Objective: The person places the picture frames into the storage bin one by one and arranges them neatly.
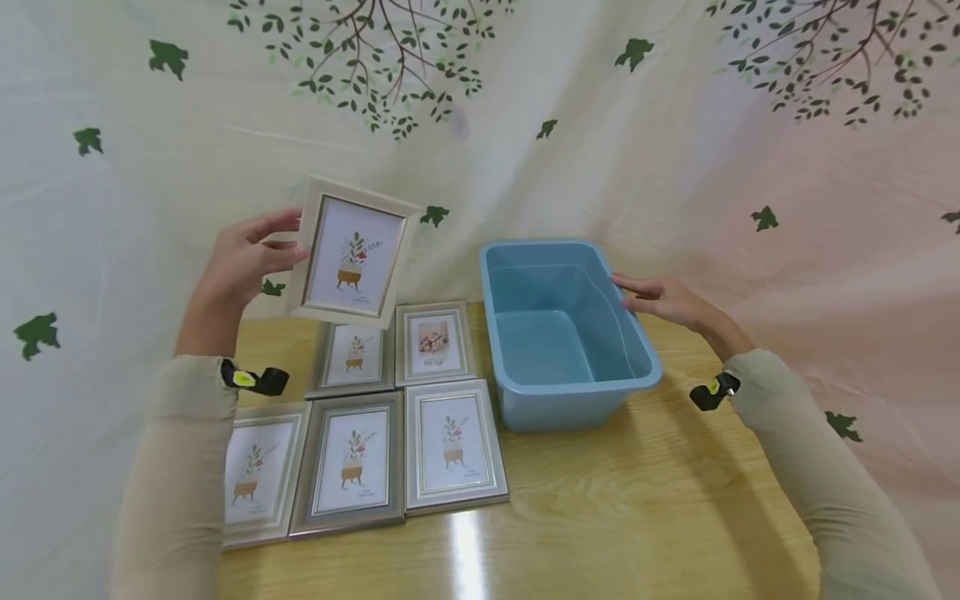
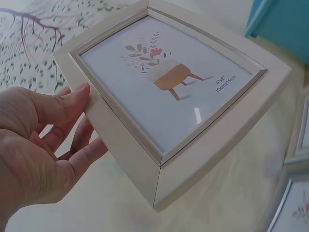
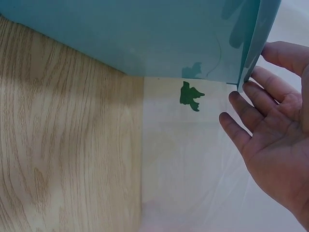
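My left hand (image 1: 251, 254) holds a cream picture frame (image 1: 401, 250) up by its left edge, tilted above the other frames. In the left wrist view, the thumb (image 2: 79, 96) presses the frame's face while the fingers go behind it. Under its glass is a print of a plant in an orange pot on legs. On the right, my right hand (image 1: 667, 302) pinches the rim of a blue plastic tub (image 1: 551, 390). The right wrist view has the fingertips (image 3: 234, 96) right at that rim, with the thumb on its edge. Inside, the tub is empty.
Several picture frames lie face up on the wooden table (image 1: 585, 517); a silver one (image 1: 457, 492) and a grey one (image 1: 348, 521) are in front. Another frame (image 1: 405, 350) with a different print lies beside the tub. A leaf-patterned cloth (image 1: 525, 183) hangs behind.
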`<state>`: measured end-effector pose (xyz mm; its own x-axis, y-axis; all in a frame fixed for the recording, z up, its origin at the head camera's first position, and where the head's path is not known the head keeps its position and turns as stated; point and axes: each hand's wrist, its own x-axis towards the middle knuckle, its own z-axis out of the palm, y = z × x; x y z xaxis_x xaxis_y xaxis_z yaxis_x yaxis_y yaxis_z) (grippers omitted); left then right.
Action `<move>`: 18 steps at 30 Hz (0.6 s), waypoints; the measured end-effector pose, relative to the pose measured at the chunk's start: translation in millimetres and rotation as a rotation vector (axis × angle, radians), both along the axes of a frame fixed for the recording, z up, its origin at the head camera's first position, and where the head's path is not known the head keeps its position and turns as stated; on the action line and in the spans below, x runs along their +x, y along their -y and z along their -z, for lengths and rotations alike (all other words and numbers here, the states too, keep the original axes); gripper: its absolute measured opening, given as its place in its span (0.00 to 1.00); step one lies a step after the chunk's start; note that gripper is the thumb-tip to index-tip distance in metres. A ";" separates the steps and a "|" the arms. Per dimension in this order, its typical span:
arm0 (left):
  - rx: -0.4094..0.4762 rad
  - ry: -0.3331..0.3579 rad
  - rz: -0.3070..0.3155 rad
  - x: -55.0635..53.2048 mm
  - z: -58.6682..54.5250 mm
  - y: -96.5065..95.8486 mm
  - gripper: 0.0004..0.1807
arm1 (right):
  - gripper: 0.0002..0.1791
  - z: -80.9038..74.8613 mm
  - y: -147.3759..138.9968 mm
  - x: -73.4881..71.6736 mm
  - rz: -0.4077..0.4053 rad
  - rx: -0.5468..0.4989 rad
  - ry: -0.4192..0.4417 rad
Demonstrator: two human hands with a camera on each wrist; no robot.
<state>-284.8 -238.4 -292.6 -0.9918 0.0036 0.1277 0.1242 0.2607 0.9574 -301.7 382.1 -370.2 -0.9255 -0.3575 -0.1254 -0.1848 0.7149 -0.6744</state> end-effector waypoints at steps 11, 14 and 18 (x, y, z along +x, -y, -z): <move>0.216 -0.076 0.088 -12.1 -23.3 -65.4 0.31 | 0.33 0.9 -0.8 1.7 -0.027 -0.048 -0.040; 0.252 -0.084 0.118 -16.8 -27.3 -80.7 0.30 | 0.32 1.7 -0.9 1.9 -0.028 -0.052 -0.040; 0.285 -0.093 0.148 -22.8 -30.4 -99.5 0.30 | 0.32 2.4 -1.1 1.8 -0.024 -0.050 -0.041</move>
<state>-307.6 -138.9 -262.2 -0.9672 0.0977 0.2343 0.2311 -0.0437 0.9720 -300.0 383.2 -372.6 -0.9207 -0.3841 -0.0689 -0.2296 0.6759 -0.7003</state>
